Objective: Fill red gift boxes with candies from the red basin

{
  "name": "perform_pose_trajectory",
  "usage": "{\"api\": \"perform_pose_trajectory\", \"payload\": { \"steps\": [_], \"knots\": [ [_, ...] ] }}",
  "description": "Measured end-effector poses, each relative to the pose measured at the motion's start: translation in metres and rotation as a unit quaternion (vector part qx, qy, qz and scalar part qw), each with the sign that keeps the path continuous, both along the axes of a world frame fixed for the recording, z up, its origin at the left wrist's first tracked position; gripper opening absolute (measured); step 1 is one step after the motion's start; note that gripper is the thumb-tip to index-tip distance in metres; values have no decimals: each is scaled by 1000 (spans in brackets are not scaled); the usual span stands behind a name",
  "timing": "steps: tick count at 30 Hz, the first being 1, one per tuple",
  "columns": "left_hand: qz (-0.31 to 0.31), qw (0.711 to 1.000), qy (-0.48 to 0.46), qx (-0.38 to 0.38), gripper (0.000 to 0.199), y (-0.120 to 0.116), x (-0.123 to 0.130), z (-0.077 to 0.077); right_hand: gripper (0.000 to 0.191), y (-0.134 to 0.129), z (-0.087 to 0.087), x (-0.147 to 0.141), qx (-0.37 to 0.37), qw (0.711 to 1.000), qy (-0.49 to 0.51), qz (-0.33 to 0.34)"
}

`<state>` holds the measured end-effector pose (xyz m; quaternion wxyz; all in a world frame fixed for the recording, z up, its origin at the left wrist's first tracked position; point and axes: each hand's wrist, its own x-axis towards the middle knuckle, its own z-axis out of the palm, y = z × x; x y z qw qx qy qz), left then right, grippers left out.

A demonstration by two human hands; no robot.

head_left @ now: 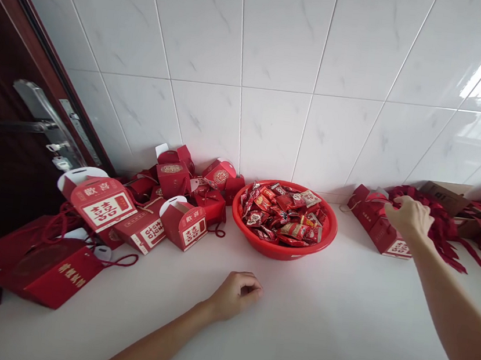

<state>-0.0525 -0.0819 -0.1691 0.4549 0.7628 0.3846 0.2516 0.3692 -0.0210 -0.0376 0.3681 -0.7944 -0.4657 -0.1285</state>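
Observation:
My left hand (pixel 237 293) rests on the white counter, fingers curled into a loose fist with nothing visible in it. My right hand (pixel 411 217) reaches far right, over a red cardboard gift box (pixel 385 236) with a white double-happiness label. Its fingers are bent down at the top of the box; their tips are partly hidden, and what they grip cannot be made out. Just behind that box stands another red box (pixel 362 204). Between the two arms, near the wall, sits a red plastic basket (pixel 282 251) heaped with red-wrapped sweets (pixel 282 214).
Several red gift boxes (pixel 184 226) with cord handles crowd the counter's left side. Dark red ribbons (pixel 439 236) and an open brown cardboard box (pixel 444 196) lie at the right. White tiles (pixel 269 125) back the counter (pixel 301 327); a door handle (pixel 32 125) is at left.

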Motion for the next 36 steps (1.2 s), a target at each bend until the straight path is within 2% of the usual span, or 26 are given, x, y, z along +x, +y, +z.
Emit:
{"api": "perform_pose_trajectory", "payload": {
  "steps": [4,6,8,11,13,15,18,20,21,23,26,28,32,36],
  "knots": [
    [-4,1000,-10,-8,28,1,0,-2,7,-17,2,-58,16,995,36,92],
    [-3,1000,-19,-16,28,1,0,-4,7,-37,-1,-95,99,973,86,192],
    [1,999,-31,-25,28,3,-1,-3,14,-62,-8,-135,125,931,95,331],
    [15,999,-40,11,28,9,-6,12,16,-99,-27,-190,42,855,71,512],
    [45,994,-39,94,28,17,-17,31,15,-115,-47,-217,-3,802,25,596],
    [107,973,-46,200,27,29,-36,56,15,-121,-70,-235,-7,767,-18,641],
    [251,918,-35,305,25,52,-75,94,17,-120,-102,-251,-19,736,-20,677],
    [336,889,44,308,26,66,-102,113,17,-117,-117,-258,-31,730,-9,683],
    [357,881,110,290,27,71,-114,120,17,-117,-123,-261,-34,729,-1,684],
    [358,879,158,274,28,77,-131,128,16,-117,-132,-266,-36,727,16,686],
    [335,883,198,261,29,82,-141,130,14,-119,-141,-269,-34,724,37,688],
    [322,885,224,252,32,85,-142,127,13,-119,-145,-268,-40,728,51,683],
    [304,878,269,253,39,89,-142,122,14,-118,-146,-263,-83,753,101,645],
    [263,866,318,281,44,85,-139,126,14,-116,-143,-262,-127,755,169,621]
  ]
}}
